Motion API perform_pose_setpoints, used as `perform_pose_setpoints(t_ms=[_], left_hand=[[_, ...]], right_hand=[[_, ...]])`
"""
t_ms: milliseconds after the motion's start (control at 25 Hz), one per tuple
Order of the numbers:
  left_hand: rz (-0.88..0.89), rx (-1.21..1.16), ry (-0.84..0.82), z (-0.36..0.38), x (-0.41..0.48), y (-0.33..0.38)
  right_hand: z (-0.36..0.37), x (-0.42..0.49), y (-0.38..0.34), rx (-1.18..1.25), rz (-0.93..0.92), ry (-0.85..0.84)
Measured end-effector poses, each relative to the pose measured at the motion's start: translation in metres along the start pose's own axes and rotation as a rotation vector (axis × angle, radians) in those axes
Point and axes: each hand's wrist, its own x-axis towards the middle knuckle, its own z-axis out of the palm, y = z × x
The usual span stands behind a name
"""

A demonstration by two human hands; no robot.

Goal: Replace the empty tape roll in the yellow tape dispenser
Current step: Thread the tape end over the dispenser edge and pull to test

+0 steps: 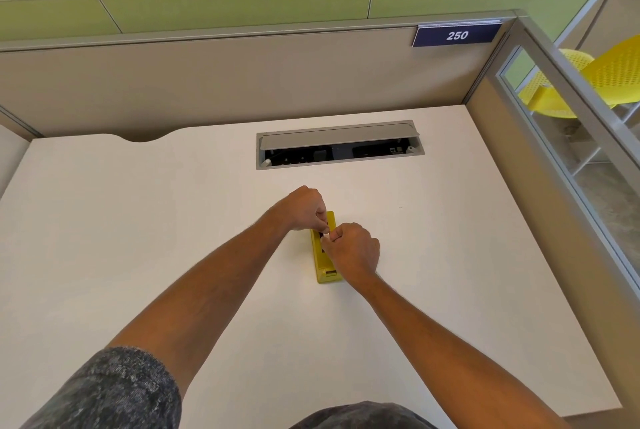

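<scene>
A yellow tape dispenser (325, 264) lies lengthwise on the white desk (138, 221), near its middle. My left hand (306, 209) curls over the dispenser's far end, its fingertips pinching at the dark slot in the top. My right hand (353, 252) covers the right side of the dispenser, and its finger and thumb pinch a small pale piece at the same slot. What sits inside the slot is hidden by my fingers. No loose tape roll is in view.
An open cable tray (339, 148) with a raised grey lid is set into the desk behind the dispenser. Beige partitions wall the back and right sides, with a "250" sign (456, 35). Yellow chairs (588, 79) show beyond the glass panel.
</scene>
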Motion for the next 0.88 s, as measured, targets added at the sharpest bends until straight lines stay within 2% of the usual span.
perform_pose_setpoints(t_ms=[400, 880], left_hand=[[-0.008, -0.018, 0.013, 0.0, -0.003, 0.001], [0.107, -0.011, 0.087, 0.009, -0.025, 0.0]], right_hand=[[0.001, 0.0, 0.001, 0.016, 0.005, 0.0], [-0.001, -0.003, 0.004, 0.004, -0.01, -0.023]])
